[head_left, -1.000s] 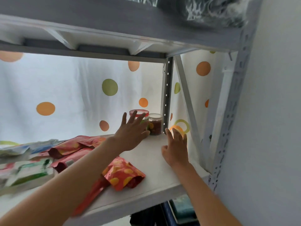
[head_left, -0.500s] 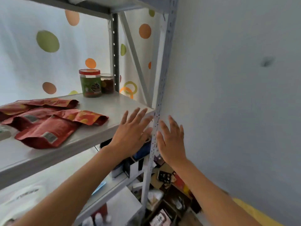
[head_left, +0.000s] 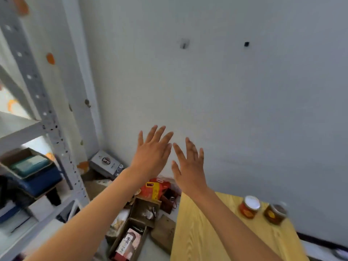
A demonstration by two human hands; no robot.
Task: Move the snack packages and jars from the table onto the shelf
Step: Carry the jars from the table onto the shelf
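Observation:
Two small jars stand on the yellow wooden table (head_left: 197,236) at the lower right: one with a white lid and orange label (head_left: 249,206), and a darker one (head_left: 275,213) just right of it. My left hand (head_left: 152,153) and my right hand (head_left: 188,166) are raised side by side in mid-air before the grey wall, fingers spread, holding nothing. Both hands are left of the jars and apart from them. The metal shelf (head_left: 18,129) stands at the far left edge; its snack packages are out of view.
On the floor between shelf and table lie cardboard boxes (head_left: 143,210), a red and yellow bag (head_left: 156,187) and a grey box (head_left: 105,162). The lower shelf level holds a blue box (head_left: 37,181) and other items. The grey wall fills the background.
My view has swung right, away from the shelf toward the table with the jars. Both hands have left the shelf and moved right with it, still spread and holding nothing.

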